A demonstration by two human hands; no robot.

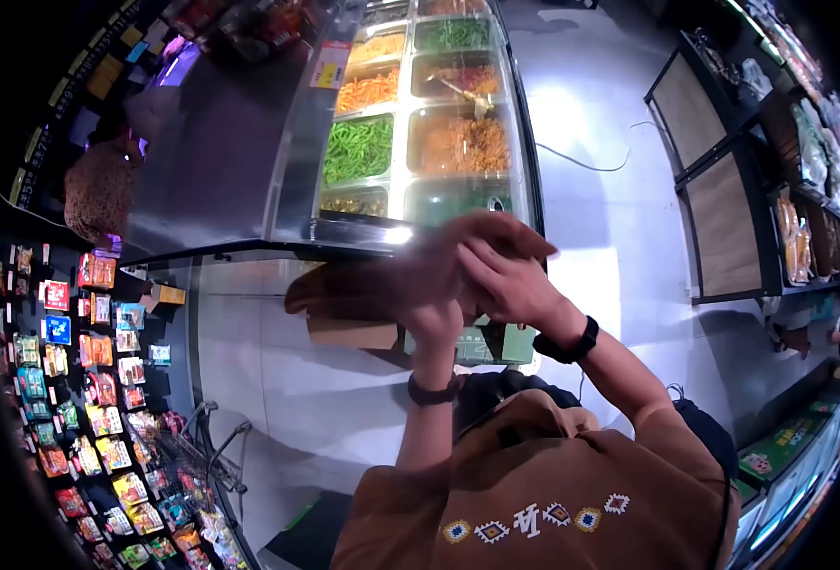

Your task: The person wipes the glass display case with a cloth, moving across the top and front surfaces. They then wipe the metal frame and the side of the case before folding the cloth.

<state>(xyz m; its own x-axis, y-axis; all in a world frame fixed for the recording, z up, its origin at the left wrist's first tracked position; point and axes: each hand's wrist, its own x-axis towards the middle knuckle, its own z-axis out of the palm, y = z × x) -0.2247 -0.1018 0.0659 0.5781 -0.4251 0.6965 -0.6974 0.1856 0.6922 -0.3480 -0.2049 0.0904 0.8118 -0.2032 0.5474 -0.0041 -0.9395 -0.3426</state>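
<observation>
Our right hand (508, 283) grips a blurred brown cloth (501, 228), held up at the near edge of the food case (358, 231). Our left hand (429, 315) touches it too, but blur means we cannot tell whether those fingers close. A cardboard box (352, 333) sits below.

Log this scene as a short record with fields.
left hand: blurred, at a brown item; dark wristband
right hand: close beside it, bent fingers; black watch
held item: too blurred to identify
display case: chopped greens, shredded orange food
left side: packaged snacks
right side: shelving
</observation>
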